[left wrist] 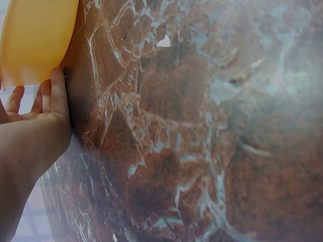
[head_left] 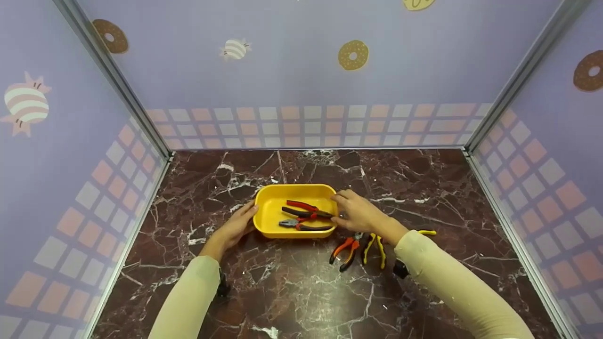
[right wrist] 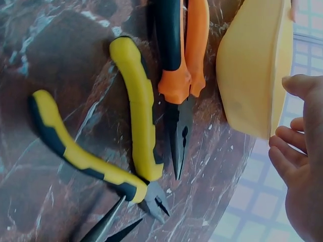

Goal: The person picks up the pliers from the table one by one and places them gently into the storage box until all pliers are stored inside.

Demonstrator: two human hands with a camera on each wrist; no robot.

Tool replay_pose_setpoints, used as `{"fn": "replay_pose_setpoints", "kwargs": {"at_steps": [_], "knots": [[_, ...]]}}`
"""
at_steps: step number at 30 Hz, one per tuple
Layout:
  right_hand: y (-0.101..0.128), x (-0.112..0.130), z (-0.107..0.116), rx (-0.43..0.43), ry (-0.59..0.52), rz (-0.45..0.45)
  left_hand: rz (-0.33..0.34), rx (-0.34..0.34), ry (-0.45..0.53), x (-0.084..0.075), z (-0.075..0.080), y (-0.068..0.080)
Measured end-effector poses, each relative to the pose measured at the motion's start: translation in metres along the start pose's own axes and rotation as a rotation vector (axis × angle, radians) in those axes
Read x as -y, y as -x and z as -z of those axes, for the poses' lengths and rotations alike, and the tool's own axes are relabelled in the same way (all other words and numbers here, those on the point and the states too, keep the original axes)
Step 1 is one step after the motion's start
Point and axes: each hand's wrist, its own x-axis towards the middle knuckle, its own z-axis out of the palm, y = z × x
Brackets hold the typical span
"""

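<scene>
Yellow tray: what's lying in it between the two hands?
In the head view, two red-and-black pliers lie inside the yellow tray, between the left hand at its left side and the right hand at its right rim.

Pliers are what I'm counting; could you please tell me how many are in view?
4: red-handled pliers and dark-handled pliers inside the yellow plastic tray; orange-handled pliers and yellow-handled pliers on the marble table below the right hand, which may hide more.
</scene>
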Motion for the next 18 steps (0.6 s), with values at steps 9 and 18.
{"fn": "replay_pose_setpoints", "kwargs": {"at_steps": [9,18], "knots": [[0.015,-0.005,0.012,0.017,0.014,-0.009,0.011,-0.010,0.012,-0.002,-0.001,0.001],[0.029,-0.012,0.019,0.052,0.047,-0.034,0.016,-0.007,0.003,-0.003,-0.001,0.001]]}}
